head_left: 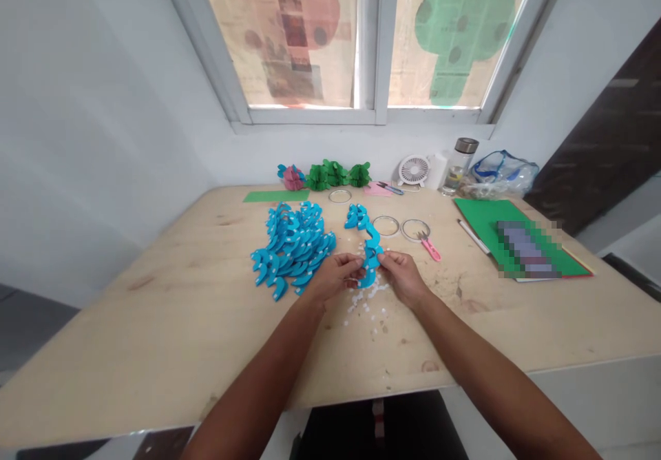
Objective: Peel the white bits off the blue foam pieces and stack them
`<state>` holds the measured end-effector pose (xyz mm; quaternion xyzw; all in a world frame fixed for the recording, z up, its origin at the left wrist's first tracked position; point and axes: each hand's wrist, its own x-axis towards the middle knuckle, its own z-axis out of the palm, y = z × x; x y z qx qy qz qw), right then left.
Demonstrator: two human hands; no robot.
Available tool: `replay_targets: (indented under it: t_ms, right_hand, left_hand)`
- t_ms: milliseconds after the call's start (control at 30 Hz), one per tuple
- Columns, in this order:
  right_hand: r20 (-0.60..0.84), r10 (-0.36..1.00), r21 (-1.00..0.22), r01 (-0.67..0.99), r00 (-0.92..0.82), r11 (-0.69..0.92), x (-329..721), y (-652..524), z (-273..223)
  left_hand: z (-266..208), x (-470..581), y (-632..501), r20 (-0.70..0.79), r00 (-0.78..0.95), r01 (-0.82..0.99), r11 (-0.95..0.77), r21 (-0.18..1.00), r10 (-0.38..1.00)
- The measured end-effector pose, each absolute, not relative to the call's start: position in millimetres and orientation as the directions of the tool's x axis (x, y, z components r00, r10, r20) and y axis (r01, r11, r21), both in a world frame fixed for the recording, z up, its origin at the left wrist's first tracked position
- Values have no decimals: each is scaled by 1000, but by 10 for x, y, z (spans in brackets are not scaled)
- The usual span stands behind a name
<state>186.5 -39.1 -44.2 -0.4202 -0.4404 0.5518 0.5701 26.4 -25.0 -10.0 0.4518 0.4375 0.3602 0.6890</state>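
Between my two hands is a curved blue paper piece (367, 279), part of a wavy blue strand that runs away from me across the table. My left hand (338, 272) pinches its left side. On the right side, the fingers of my right hand (400, 274) are closed on the same piece. The strand's far end (356, 216) lies bunched on the wood. Left of my hands spreads a big heap of blue curved paper pieces (294, 243), many with small white tabs. Small white paper bits (369, 303) are scattered under and in front of my fingers.
Metal rings (386, 226) and pink-handled snips (429, 246) lie beyond my right hand. Farther right are a white pen (474, 236) and green sheets (483, 215) under a blurred object. Green paper pompoms (334, 175), a small fan (414, 169) and a bottle (457, 169) line the wall.
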Motion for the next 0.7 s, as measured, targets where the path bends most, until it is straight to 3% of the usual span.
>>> replay_targets:
  t_ms: [267, 467, 700]
  right_hand:
    - [7, 998, -981, -192, 65, 19, 1883, -381, -401]
    - [-1, 1000, -994, -107, -4, -2, 1853, -417, -383]
    - [35, 999, -999, -31, -38, 33, 1849, -439, -373]
  left_hand:
    - [-31, 68, -181, -242, 227, -182, 286, 941, 943]
    - [147, 153, -239, -224, 287, -310, 311, 898, 931]
    - [95, 440, -285, -204, 90, -374, 223, 900, 975]
